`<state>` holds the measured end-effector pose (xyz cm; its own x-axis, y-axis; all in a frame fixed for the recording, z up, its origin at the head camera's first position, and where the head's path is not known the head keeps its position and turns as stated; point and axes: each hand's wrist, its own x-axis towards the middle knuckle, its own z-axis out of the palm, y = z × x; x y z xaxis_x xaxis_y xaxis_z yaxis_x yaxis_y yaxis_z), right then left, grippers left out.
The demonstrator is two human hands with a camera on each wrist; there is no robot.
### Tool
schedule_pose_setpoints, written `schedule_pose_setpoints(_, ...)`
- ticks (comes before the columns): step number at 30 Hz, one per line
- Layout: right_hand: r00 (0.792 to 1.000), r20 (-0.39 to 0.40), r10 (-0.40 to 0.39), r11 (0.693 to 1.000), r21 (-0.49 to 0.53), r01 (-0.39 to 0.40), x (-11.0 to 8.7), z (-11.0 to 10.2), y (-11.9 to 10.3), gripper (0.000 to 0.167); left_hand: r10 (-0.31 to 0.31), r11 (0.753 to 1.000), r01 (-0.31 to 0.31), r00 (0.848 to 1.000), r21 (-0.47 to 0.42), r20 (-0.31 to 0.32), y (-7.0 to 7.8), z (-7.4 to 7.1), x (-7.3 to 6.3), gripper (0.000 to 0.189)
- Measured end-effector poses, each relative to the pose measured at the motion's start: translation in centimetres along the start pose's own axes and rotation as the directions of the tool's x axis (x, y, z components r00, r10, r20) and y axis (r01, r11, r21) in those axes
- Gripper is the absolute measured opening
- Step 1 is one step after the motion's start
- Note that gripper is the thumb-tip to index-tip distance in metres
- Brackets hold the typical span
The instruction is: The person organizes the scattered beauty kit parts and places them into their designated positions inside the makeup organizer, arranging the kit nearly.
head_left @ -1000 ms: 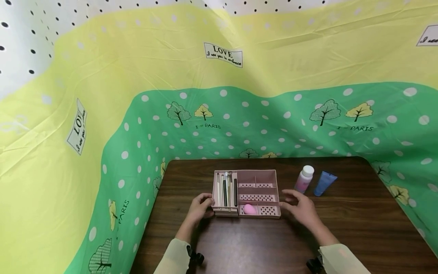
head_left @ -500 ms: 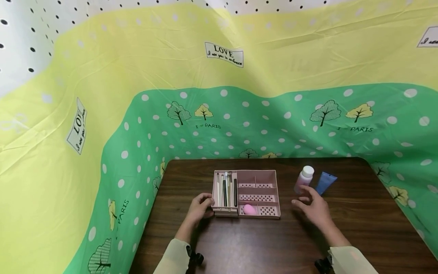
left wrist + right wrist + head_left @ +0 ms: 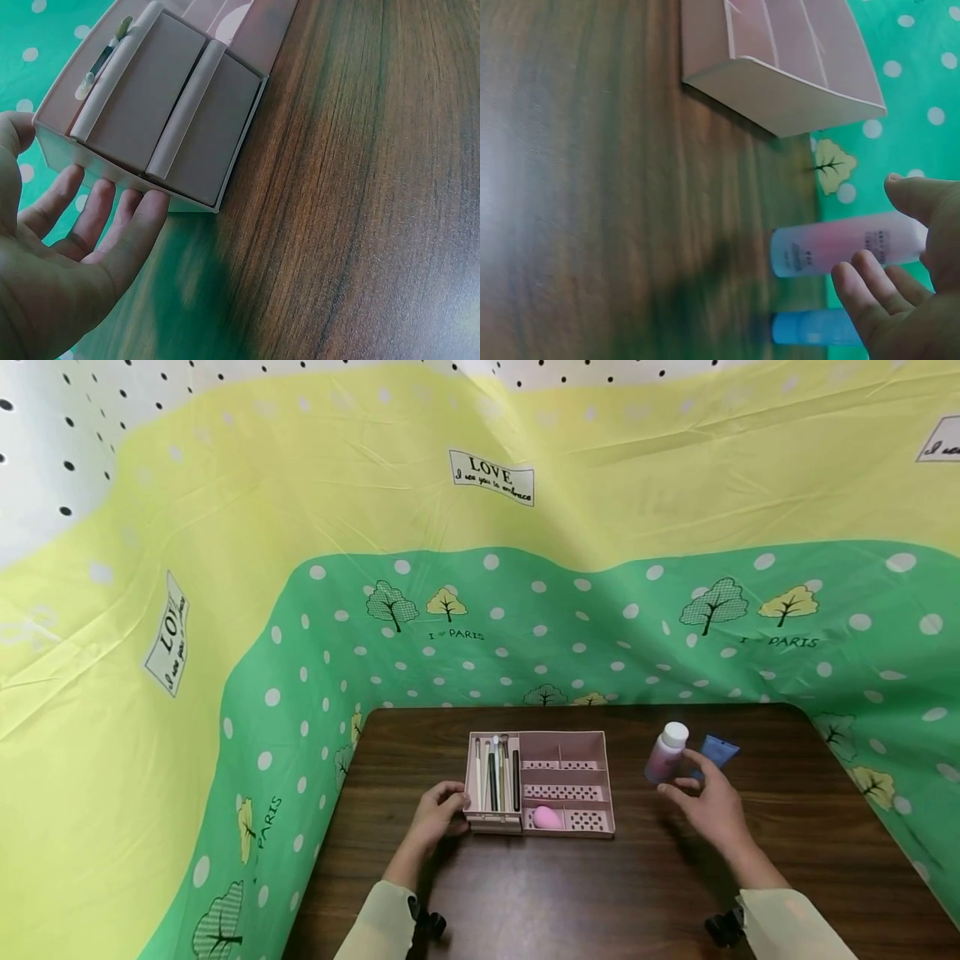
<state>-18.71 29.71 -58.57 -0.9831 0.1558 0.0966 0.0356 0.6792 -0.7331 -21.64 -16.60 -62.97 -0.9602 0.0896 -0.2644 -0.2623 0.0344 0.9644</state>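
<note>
A pink desk organizer (image 3: 566, 785) stands on the table, holding makeup brushes (image 3: 497, 777) on its left and a pink makeup sponge (image 3: 547, 818) in a front compartment. My left hand (image 3: 437, 814) rests its fingertips against the organizer's left side; in the left wrist view the thumb touches the edge near two small drawers (image 3: 142, 90). At the right, my right hand (image 3: 712, 806) reaches beside a white-capped pink bottle (image 3: 663, 758), thumb and fingers spread around its near side. Partly behind that hand stands a blue squeeze tube (image 3: 718, 750).
The dark wooden table (image 3: 570, 902) ends at the back against a green and yellow patterned curtain (image 3: 510, 610). More of this curtain hangs along the left and right sides. The bottle and tube stand close together, right of the organizer.
My right hand has left the organizer's right side and moved right to the bottle, now overlapping the tube. The left hand and the organizer have stayed in place.
</note>
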Motion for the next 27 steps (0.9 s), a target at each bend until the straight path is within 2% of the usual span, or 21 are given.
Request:
schedule_pose_setpoints(6, 0.999, -0.004, -0.051, 0.998, -0.029, 0.051, 1.1, -1.3, -0.4, 0.079, -0.003, 1.0, 0.003, 1.0, -0.005, 0.003, 0.0, -0.1, 0.0, 0.035)
schedule_pose_setpoints(14, 0.998, 0.013, -0.057, 0.998, -0.034, 0.057, 2.2, -2.2, -0.9, 0.084, -0.006, 1.0, 0.006, 1.0, -0.007, 0.009, -0.1, -0.1, 0.1, 0.035)
schedule_pose_setpoints(27, 0.998, 0.062, 0.033, 0.999, -0.045, -0.03, 3.2, -0.9, -0.4, 0.086, -0.015, 1.0, 0.015, 1.0, -0.01, 0.0, -0.2, 0.0, 0.3, 0.033)
